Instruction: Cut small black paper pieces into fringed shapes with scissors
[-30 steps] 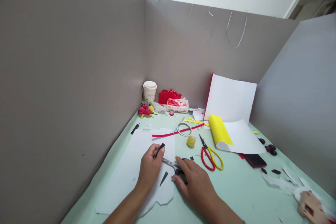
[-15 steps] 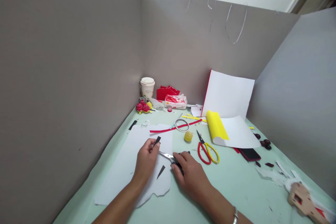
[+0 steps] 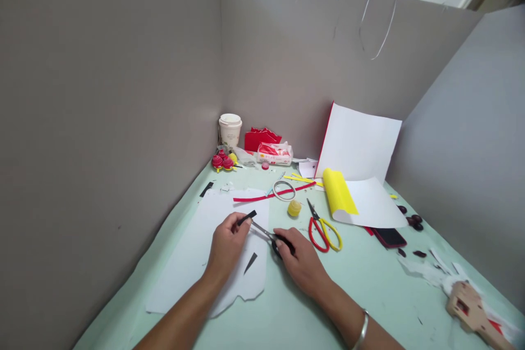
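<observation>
My left hand (image 3: 228,240) pinches a small black strip (image 3: 249,217) above the white paper sheet (image 3: 192,251). In my right hand (image 3: 301,260) is a pair of black-handled scissors (image 3: 266,231), with the fingers around the handles. The blades point left and their tips reach the strip at my left fingertips; whether they are cutting it I cannot tell. A pointed black scrap (image 3: 250,263) lies on the sheet between my hands.
Red-and-yellow-handled scissors (image 3: 324,234), a yellow roll (image 3: 294,208) and a tape ring (image 3: 284,191) lie beyond my right hand. Rolled yellow paper (image 3: 339,197) is at the right. A glue gun (image 3: 467,306) sits front right, a white cup (image 3: 230,130) at the back.
The black strip in my left hand has tilted flatter. My right hand has turned the scissors, so the blades now slope up toward the strip. The view has shifted slightly.
</observation>
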`<state>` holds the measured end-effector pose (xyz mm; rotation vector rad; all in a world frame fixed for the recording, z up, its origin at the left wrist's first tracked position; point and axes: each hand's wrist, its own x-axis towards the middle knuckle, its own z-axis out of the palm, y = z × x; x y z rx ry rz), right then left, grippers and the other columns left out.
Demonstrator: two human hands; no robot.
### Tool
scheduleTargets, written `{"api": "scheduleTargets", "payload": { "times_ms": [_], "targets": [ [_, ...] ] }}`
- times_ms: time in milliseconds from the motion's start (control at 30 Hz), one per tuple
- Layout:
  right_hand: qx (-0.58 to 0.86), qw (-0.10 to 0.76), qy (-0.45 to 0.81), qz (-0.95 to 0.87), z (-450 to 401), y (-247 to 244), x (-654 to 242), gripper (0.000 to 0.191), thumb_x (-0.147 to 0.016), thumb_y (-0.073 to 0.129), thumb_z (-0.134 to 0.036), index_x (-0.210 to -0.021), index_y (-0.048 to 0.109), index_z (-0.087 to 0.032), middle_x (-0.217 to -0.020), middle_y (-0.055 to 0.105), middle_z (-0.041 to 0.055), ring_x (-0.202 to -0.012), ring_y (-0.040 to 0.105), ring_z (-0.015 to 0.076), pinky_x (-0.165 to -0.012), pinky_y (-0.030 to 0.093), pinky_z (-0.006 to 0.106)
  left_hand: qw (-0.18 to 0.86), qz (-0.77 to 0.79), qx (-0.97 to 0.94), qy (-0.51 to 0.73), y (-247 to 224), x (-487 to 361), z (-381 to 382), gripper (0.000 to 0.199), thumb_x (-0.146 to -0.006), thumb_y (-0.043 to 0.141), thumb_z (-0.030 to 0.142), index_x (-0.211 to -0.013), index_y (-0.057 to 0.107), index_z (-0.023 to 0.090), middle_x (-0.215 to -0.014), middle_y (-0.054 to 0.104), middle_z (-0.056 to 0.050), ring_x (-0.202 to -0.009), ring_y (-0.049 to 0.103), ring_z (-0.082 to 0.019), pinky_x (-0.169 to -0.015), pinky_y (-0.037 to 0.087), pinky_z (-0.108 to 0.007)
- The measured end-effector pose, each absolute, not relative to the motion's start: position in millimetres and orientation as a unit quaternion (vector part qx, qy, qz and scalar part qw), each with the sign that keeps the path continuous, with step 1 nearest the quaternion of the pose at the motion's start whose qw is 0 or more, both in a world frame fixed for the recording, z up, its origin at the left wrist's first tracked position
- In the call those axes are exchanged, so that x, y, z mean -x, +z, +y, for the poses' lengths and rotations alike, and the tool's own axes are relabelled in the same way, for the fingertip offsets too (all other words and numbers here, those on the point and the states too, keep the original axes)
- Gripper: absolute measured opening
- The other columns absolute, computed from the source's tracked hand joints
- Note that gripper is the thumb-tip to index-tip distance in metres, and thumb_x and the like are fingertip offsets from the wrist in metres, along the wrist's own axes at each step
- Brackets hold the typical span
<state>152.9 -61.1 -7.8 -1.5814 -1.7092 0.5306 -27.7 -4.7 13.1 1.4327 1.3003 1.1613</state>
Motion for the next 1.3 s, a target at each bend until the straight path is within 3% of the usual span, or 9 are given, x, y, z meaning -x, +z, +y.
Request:
{"api": "scheduleTargets", "payload": {
  "times_ms": [333,667,967,1133,1300],
  "targets": [
    [0.623,0.366,0.228,-0.652,-61,-4,-156,0.029,-0.091,0.049,-0.029,-0.112,0.068,-0.020,-0.097,0.068,0.0067,-0.091,0.063,0.0209,-0.084,0.049,0.035,0.432,0.514,-0.586,0.454,10,28,-2,0.022,-0.079,0.059,0.042,-0.082,0.066,0.021,-0.074,0.062,0.001,-0.071,0.052,-0.018,-0.068,0.039,-0.028],
    [0.622,0.359,0.216,-0.661,-61,-7,-153,0.031,-0.091,0.048,-0.026,-0.115,0.067,-0.020,-0.096,0.067,0.0065,-0.092,0.063,0.0201,-0.084,0.048,0.033,0.410,0.521,-0.604,0.442,8,29,-1,0.020,-0.077,0.059,0.040,-0.078,0.066,0.021,-0.071,0.062,0.002,-0.068,0.052,-0.017,-0.065,0.039,-0.027],
    [0.628,0.401,0.317,-0.587,-54,-5,-161,0.031,-0.089,0.050,-0.034,-0.109,0.071,-0.022,-0.106,0.070,0.0049,-0.099,0.062,0.0213,-0.090,0.046,0.035,0.429,0.532,-0.596,0.421,12,29,-2,0.020,-0.076,0.060,0.041,-0.074,0.062,0.022,-0.061,0.053,0.005,-0.057,0.045,-0.014,-0.057,0.035,-0.026],
    [0.622,0.418,0.389,-0.536,-51,-3,-166,0.032,-0.086,0.052,-0.038,-0.105,0.073,-0.022,-0.087,0.070,0.0019,-0.081,0.062,0.0190,-0.074,0.048,0.031,0.439,0.522,-0.601,0.416,10,29,-2,0.019,-0.076,0.060,0.040,-0.075,0.062,0.022,-0.065,0.054,0.004,-0.062,0.047,-0.015,-0.059,0.035,-0.026],
    [0.604,0.436,0.458,-0.486,-49,-7,-168,0.035,-0.084,0.054,-0.037,-0.109,0.071,-0.020,-0.076,0.064,0.0007,-0.068,0.055,0.0153,-0.058,0.041,0.025,0.444,0.513,-0.613,0.405,5,30,-1,0.018,-0.080,0.056,0.040,-0.076,0.059,0.022,-0.064,0.050,0.005,-0.061,0.043,-0.014,-0.059,0.033,-0.026]
  ]
}}
